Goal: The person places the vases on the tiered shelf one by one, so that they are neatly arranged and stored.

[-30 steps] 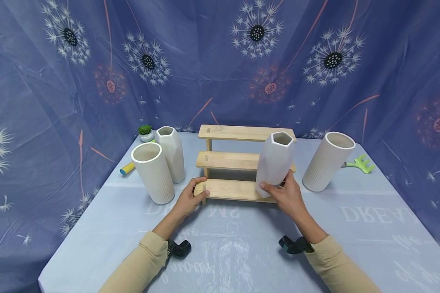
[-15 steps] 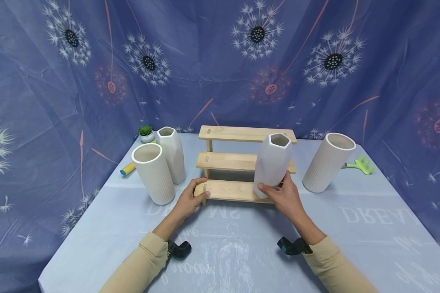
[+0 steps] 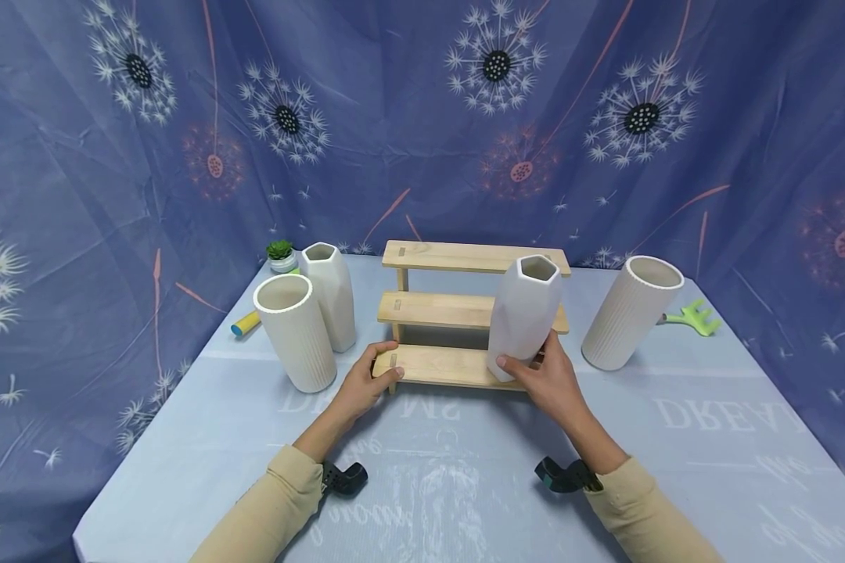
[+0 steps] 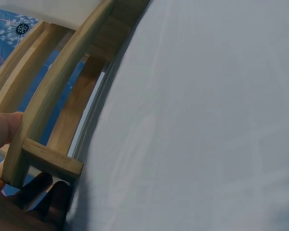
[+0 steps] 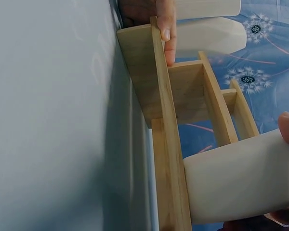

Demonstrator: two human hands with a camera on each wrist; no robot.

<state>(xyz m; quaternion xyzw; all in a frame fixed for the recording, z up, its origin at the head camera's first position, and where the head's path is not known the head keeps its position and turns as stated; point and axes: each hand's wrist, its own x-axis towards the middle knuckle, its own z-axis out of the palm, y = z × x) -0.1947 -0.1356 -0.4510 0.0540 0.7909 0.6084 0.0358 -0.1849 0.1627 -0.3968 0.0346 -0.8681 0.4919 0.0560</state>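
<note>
Vase in hand: tall white faceted ceramic vase (image 3: 523, 317) with a hexagonal mouth, its base on the right end of the lowest step of the three-step pale wooden rack (image 3: 465, 313)
Handling: likely rigid, fairly heavy and breakable; the smooth matte facets look slippery, so a grip low around the body seems safest
Right hand (image 3: 551, 381): thumb and fingers curled round the vase's lower part
Left hand (image 3: 361, 389): clamped on the left end of the rack's bottom step, thumb on top
Rack: flat planed boards, stiff, square edges
Nearby: ribbed white cylindrical vase (image 3: 294, 331) and a second white faceted vase (image 3: 329, 295) at left; another ribbed white cylinder vase (image 3: 629, 310) at right
Surface: light blue cloth-covered table (image 3: 465, 485)
</note>
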